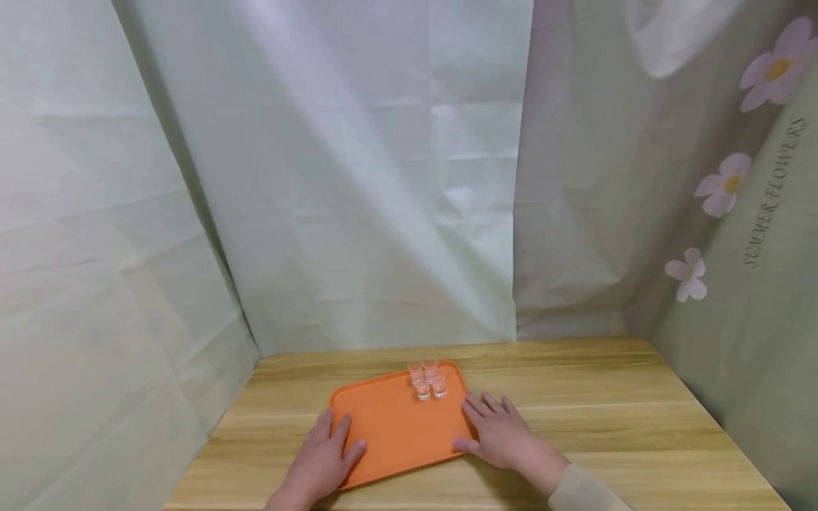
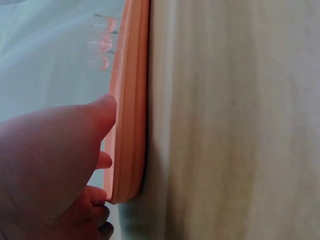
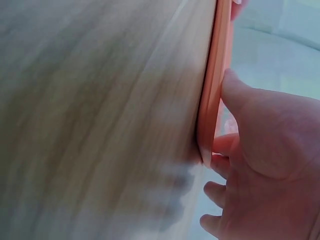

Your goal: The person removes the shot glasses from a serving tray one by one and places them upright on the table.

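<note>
An orange rectangular tray (image 1: 396, 429) lies at a slant on the table, with several small clear shot glasses (image 1: 423, 389) clustered at its far right corner. My left hand (image 1: 317, 458) rests on the tray's left end, fingers spread along the rim and thumb over the surface. At the opposite end, my right hand (image 1: 505, 434) touches the right rim with fairly straight fingers, its thumb at the near corner. The right wrist view shows the thumb and index finger of the right hand (image 3: 272, 135) against the tray's side (image 3: 216, 95), the other fingers spread beyond it.
The wood-grain table (image 1: 607, 411) extends around the tray on all sides. Pale green curtains (image 1: 358, 213) hang behind it and at both sides, with printed flowers (image 1: 724, 186) and lettering on the right one.
</note>
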{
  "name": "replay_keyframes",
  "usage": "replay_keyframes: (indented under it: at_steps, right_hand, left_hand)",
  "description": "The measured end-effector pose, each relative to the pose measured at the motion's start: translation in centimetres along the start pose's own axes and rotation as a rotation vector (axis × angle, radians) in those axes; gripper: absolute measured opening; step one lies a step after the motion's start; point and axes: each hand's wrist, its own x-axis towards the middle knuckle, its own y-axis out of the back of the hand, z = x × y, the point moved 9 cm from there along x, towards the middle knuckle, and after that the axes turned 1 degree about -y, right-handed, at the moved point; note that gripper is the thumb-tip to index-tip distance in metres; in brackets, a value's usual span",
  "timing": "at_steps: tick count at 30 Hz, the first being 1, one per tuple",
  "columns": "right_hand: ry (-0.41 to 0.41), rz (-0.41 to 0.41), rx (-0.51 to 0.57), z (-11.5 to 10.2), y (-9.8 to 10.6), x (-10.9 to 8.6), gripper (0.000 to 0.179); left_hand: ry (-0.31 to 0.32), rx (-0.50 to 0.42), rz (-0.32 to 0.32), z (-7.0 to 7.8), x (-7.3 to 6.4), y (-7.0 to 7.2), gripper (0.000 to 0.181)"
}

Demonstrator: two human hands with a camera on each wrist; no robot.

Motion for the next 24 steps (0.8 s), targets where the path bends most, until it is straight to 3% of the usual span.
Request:
replay_keyframes:
  at_steps: [6,12,24]
  right_hand:
    - [-0.033,-0.003,0.0,0.5,0.5,-0.9,0.081]
    - [-0.052,-0.012,0.004,1.1,0.6,-1.7,0.081]
    - [-0.071,-0.028,0.002,1.9,0.5,-3.1,0.08]
  left_hand:
    - [-0.01,-0.035,-0.037,0.6,0.3,-0.3,0.074]
    - [-0.075,-0.051,-0.014,1.8,0.3,0.1,0.066]
    - [-0.127,-0.037,-0.015,3.1,0.8,-0.1,0.06]
